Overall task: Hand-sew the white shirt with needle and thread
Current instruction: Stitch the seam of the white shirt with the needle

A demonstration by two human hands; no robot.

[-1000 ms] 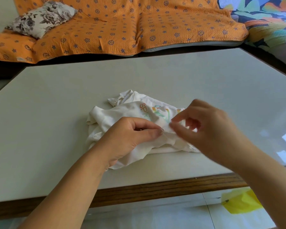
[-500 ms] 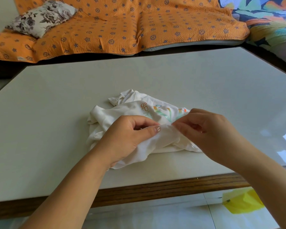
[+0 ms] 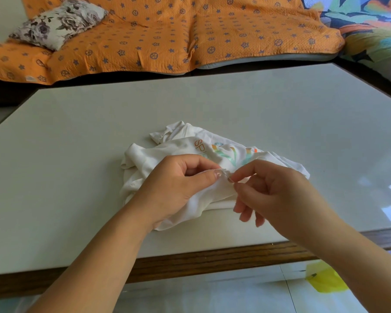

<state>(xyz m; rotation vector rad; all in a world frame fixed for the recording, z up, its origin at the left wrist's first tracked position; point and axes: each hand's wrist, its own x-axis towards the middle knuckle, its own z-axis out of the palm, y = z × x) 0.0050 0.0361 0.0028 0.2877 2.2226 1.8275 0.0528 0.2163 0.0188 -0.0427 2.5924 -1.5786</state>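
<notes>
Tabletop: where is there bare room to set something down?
Bare table left of the white shirt to the left edge; a wide band between shirt and far edge; more right of the shirt. Crowded at near centre: left hand grips the shirt, right hand pinches the needle there.

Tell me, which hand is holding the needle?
The right hand: it pinches the needle, while the left hand only grips a fold of the white shirt.
</notes>
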